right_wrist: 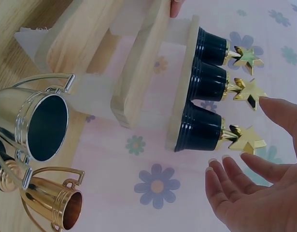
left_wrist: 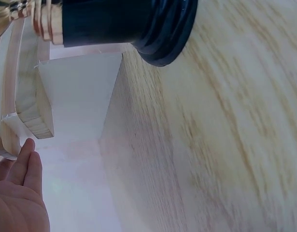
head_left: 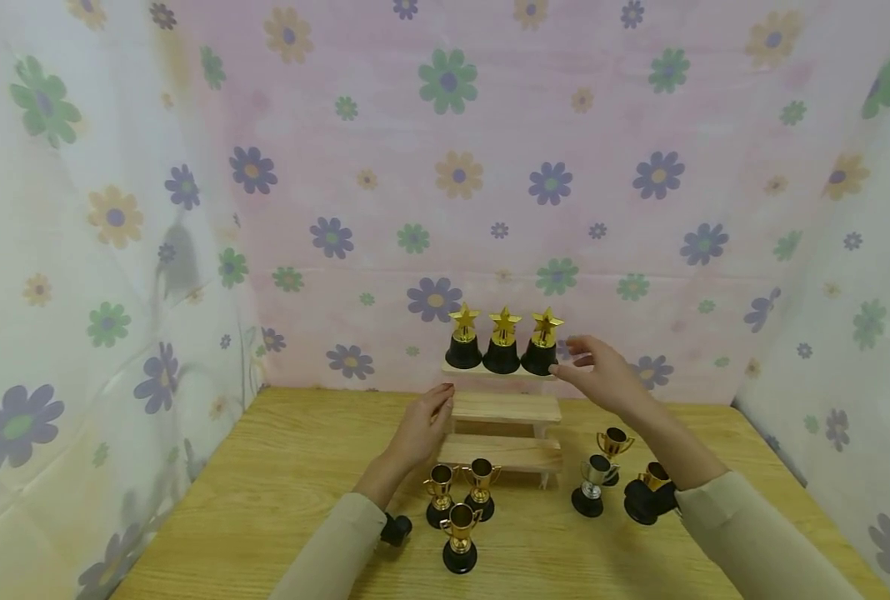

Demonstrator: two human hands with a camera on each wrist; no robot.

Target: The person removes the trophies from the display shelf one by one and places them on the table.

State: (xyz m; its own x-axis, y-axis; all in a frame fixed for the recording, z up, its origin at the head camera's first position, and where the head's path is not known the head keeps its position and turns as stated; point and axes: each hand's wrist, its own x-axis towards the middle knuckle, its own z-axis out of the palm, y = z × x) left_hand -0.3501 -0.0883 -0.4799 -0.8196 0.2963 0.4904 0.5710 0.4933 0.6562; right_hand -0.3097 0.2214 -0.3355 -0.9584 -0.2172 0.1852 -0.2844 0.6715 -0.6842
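Three star trophies with gold stars and black bases stand in a row on the top tier of a wooden step stand [head_left: 505,407]: a left one [head_left: 463,337], a middle one [head_left: 502,343] and a right one [head_left: 542,343]. Beside the right one is my right hand [head_left: 606,377], its fingers loosely spread and holding nothing. In the right wrist view the thumb of that hand [right_wrist: 269,188] overlaps a gold star. My left hand [head_left: 417,429] is at the stand's left end, fingers nearly straight, with fingertips right by the edge of a tier [left_wrist: 35,111].
In front of the stand's left side are gold cups [head_left: 461,533], with a black base [head_left: 396,529] lying near the left forearm. To the right stand a silver cup [head_left: 593,483] and a gold cup [head_left: 614,442]; another cup [head_left: 643,500] lies tipped under the right forearm. Flowered cloth [head_left: 490,167] hangs behind.
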